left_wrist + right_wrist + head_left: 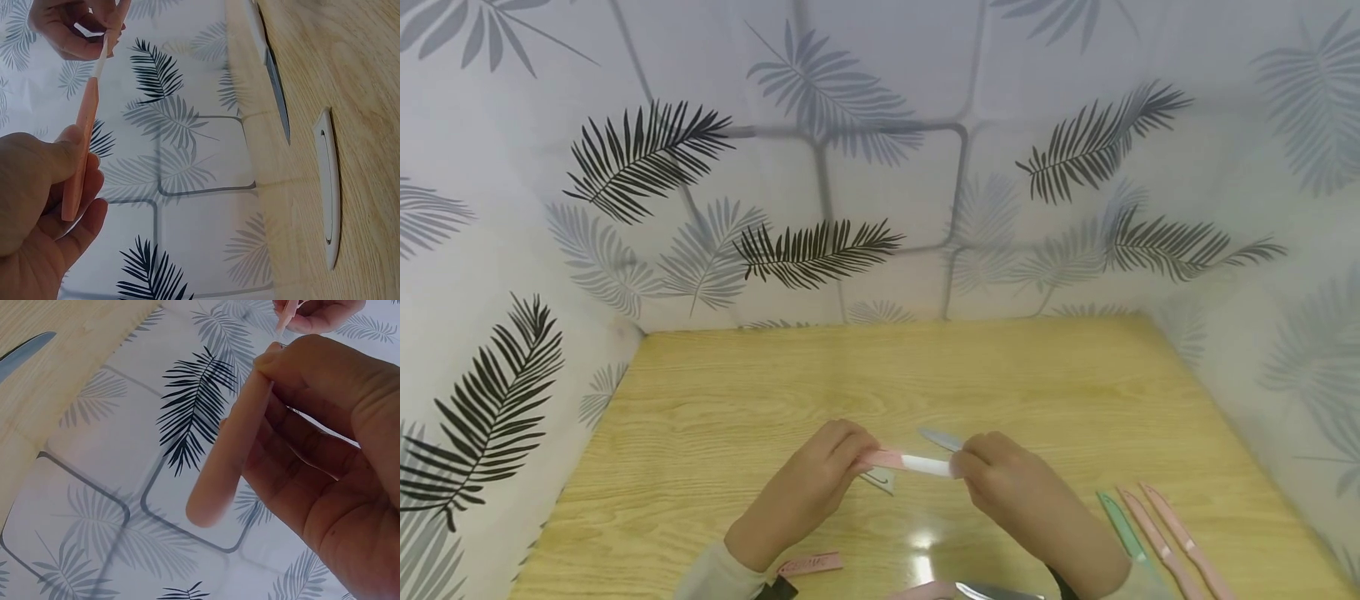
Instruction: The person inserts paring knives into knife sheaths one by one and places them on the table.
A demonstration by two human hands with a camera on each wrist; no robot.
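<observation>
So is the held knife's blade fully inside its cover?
Not fully: a stretch of white blade shows bare beyond the pink cover.

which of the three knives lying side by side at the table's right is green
The leftmost knife; the middle knife and the rightmost knife are both pink.

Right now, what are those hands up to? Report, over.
Left hand gripping pink cover. Right hand holding pink knife handle. White blade showing between. Another knife and white cover lying nearby.
</observation>
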